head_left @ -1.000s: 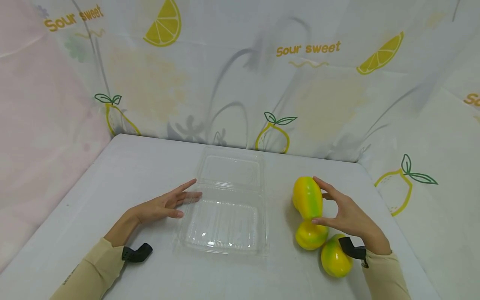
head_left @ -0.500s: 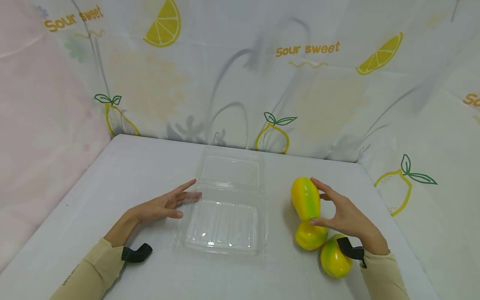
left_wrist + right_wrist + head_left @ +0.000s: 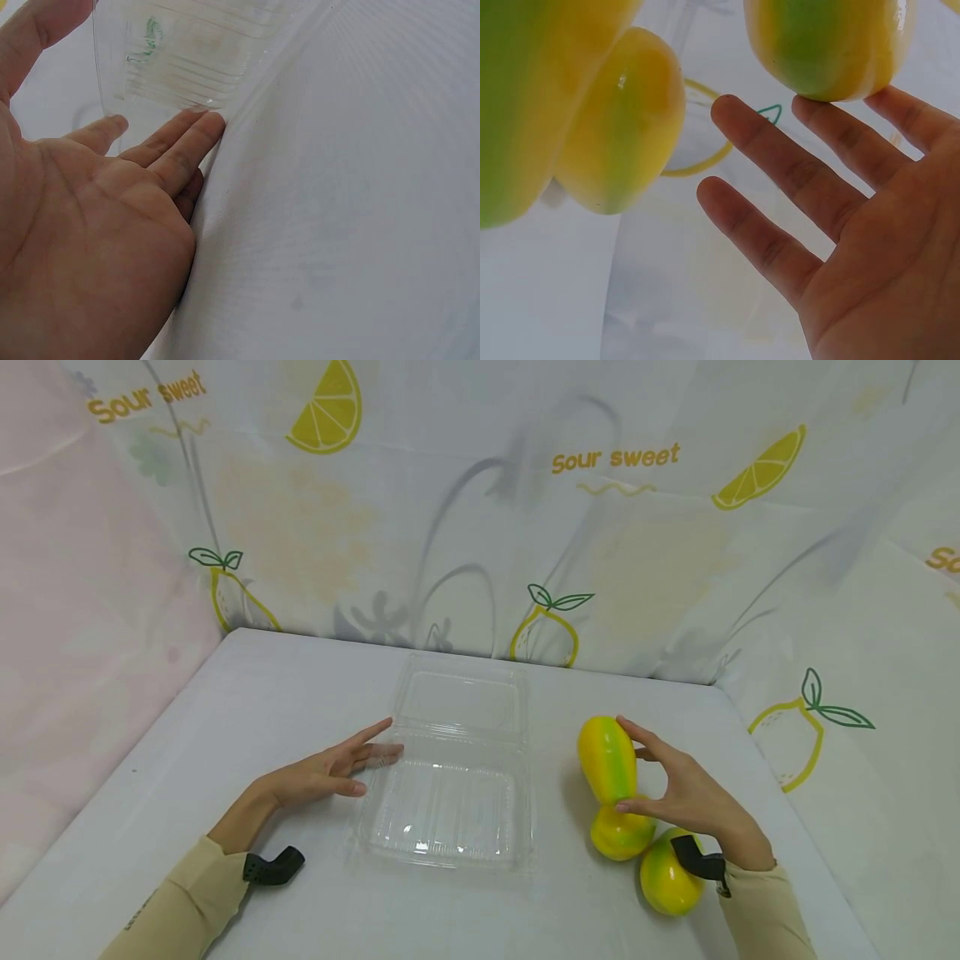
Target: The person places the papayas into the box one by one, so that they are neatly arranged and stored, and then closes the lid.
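Observation:
My right hand (image 3: 693, 797) pinches an oblong, glossy yellow fruit with a green stripe (image 3: 606, 760) between thumb and fingers. In the right wrist view its fingertips meet the end of this fruit (image 3: 829, 49), while two other fingers stretch out free. Two similar yellow-green fruits lie near that hand: one (image 3: 621, 835) just below the held fruit, another (image 3: 667, 883) partly behind the wrist camera. Left of centre, a clear plastic clamshell box (image 3: 450, 810) lies with its lid spread back. My left hand (image 3: 326, 772) rests beside it, fingers extended at its left edge; their tips overlap its wall (image 3: 180, 82).
A white-covered table (image 3: 285, 693) carries everything. Behind it hangs a white cloth with lemon prints (image 3: 450, 502), and a pinkish cloth (image 3: 90, 610) borders the left side. The clamshell's flat lid (image 3: 459, 697) reaches toward the table's back edge.
My right hand has shifted slightly left with the held fruit, which is now a little further left and lower in the head view. My left hand and the box stay put.

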Available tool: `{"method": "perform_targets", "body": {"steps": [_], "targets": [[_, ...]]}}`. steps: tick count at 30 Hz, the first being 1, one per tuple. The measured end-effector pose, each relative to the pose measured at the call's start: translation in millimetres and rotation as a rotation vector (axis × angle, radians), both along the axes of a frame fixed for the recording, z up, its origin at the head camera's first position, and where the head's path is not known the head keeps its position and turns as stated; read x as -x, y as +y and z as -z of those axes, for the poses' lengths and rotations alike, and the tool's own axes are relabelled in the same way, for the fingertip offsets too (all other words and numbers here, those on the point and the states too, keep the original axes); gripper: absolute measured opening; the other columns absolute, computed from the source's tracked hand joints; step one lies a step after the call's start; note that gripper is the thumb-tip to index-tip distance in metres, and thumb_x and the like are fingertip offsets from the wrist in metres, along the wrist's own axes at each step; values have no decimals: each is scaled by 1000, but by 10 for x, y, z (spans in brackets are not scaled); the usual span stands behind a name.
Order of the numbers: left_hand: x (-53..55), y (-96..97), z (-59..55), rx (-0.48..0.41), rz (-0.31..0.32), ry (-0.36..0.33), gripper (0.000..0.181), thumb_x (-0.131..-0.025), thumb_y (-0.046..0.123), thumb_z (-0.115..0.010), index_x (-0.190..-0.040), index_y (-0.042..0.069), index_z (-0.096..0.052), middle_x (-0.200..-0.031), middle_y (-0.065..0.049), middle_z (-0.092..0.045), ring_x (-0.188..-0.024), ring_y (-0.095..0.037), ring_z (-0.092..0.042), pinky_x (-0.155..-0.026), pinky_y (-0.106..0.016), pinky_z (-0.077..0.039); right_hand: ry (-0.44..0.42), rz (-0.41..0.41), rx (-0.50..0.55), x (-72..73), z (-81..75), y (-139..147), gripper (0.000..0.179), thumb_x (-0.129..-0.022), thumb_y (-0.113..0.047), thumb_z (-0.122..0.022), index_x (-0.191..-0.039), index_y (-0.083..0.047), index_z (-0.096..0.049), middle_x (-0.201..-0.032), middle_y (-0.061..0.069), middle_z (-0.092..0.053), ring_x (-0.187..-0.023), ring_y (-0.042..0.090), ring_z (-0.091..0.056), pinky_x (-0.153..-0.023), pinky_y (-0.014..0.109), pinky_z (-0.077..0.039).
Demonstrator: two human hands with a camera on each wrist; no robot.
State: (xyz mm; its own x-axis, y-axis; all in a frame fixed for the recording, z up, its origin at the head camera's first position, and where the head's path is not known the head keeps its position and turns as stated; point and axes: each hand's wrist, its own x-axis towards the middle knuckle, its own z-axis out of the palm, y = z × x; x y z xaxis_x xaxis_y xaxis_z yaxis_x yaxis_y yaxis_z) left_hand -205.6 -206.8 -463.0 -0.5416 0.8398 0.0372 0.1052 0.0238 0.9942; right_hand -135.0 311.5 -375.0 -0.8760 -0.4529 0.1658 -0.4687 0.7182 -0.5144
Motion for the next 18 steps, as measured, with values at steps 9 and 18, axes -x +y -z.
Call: {"method": "perform_targets", "body": {"steps": [9, 18], "targets": [[-4, 3, -7, 15, -12, -8, 88, -95, -1, -52, -157, 14, 9, -161, -24, -15, -145, -1, -27, -108, -13, -29, 1, -12, 0, -5, -3, -24, 105, -72, -30, -87, -156, -25, -24, -158, 4, -35, -117, 28, -59, -98, 58, -44], [-1, -3, 3, 2, -4, -9, 88, -95, -2, -51, -157, 13, 9, -161, -25, -14, -145, -1, -27, -108, -13, -29, -13, -20, 16, -12, -10, -51, 104, -72, -31, -87, -156, -26, -25, -158, 4, -35, -117, 29, -59, -98, 60, -43]]}}
